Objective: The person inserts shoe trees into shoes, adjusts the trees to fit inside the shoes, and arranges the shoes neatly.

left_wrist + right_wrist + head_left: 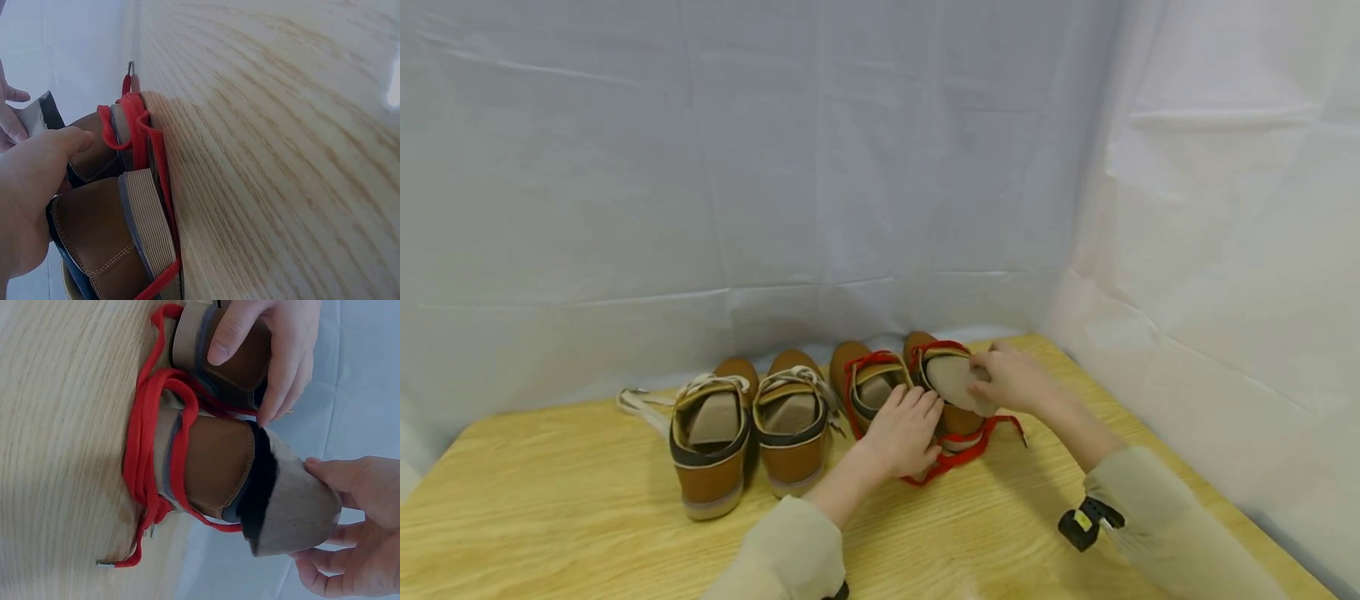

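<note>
Two brown shoes with red laces stand side by side. The insole of the right one sticks up tilted out of its opening. My right hand pinches the raised heel end of this beige insole between thumb and fingers. My left hand rests over the left red-laced shoe, its thumb beside the heel. In the right wrist view, a left fingertip reaches the collar of the right shoe, close to the insole's edge. The left fingers look mostly straight. Red laces lie loose around the right shoe's heel.
To the left, another pair of brown shoes, a left one and a right one, has white laces. All stand on a wood-grain table. White sheeting hangs behind and along the right side.
</note>
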A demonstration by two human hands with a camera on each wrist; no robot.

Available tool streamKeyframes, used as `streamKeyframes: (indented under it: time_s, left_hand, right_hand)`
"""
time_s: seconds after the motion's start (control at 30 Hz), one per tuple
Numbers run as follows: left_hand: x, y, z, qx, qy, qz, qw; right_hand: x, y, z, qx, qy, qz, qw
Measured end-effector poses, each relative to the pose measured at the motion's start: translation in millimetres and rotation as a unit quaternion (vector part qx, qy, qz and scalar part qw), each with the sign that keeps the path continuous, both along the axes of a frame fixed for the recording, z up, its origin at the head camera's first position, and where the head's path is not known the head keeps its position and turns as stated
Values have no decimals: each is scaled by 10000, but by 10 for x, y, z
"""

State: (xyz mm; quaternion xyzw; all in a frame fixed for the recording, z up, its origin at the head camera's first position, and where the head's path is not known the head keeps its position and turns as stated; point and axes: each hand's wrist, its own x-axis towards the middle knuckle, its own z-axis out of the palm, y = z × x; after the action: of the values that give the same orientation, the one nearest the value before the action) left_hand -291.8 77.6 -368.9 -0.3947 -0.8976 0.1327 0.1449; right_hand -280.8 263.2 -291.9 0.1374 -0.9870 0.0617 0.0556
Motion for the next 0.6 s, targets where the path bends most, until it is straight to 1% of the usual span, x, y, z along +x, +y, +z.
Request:
streamKeyframes:
  time_s: [0.17, 0.37, 0.5, 0.6]
  left_hand:
    - [0, 6, 1, 29, 21, 7, 10000]
    - [-9, 19, -5, 92, -41, 22, 9999]
    - [3, 53, -26, 233, -4, 95, 9997]
    - [36, 96, -57, 426, 151, 119, 9989]
  right_hand:
    - [20, 12, -69, -129, 252, 26, 9996]
    - [87, 101, -178, -299, 657, 437, 9964]
    - [128, 150, -288, -178, 1106, 697, 9913]
    - [129, 177, -371, -60, 1544, 850, 9843]
